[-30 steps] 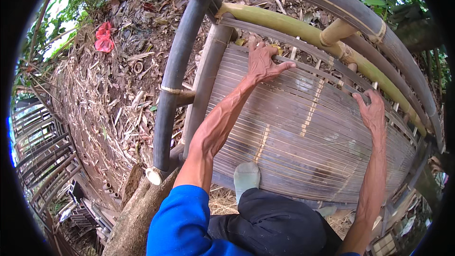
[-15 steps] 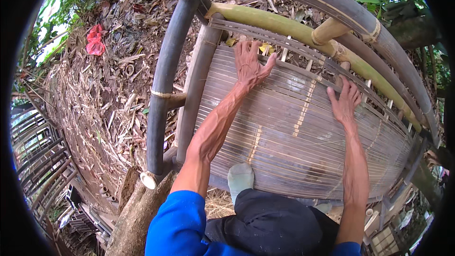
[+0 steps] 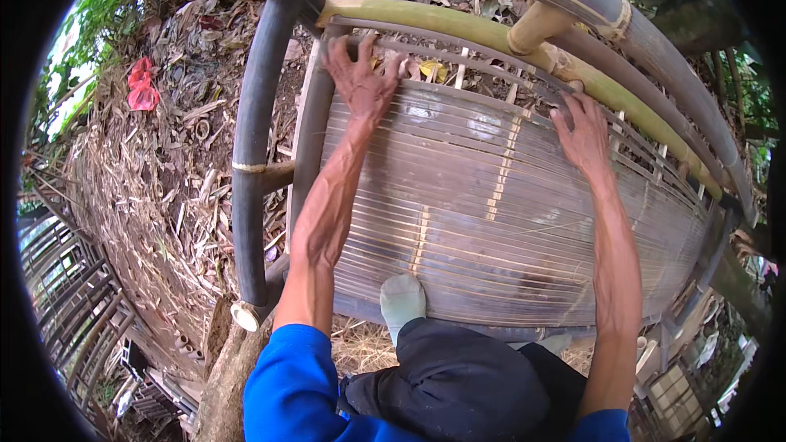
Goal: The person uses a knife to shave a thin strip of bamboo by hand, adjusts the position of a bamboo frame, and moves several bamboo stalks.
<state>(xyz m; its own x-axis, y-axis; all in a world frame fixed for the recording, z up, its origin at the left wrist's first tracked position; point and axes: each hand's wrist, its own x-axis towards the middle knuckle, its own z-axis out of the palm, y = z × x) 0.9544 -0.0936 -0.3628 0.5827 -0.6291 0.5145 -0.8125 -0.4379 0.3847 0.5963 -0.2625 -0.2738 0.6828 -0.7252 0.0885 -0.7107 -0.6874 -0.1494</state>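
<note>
Hands flat on woven bamboo mat (image 3: 508, 205), stretched across frame of dark bamboo poles (image 3: 250, 172). Left hand (image 3: 363, 82) at mat's upper left edge, fingers spread wide, gripping nothing, fingertips reaching loose top slats (image 3: 458, 61). Right hand (image 3: 583, 133) at upper right edge, just below green bamboo pole (image 3: 458, 29), fingers open and pressed against weave, nothing pinched. Sock-covered foot (image 3: 402, 299) planted on mat's lower edge. Dry leaf litter (image 3: 155, 180) left of frame, red scrap (image 3: 142, 86) lying well apart.
</note>
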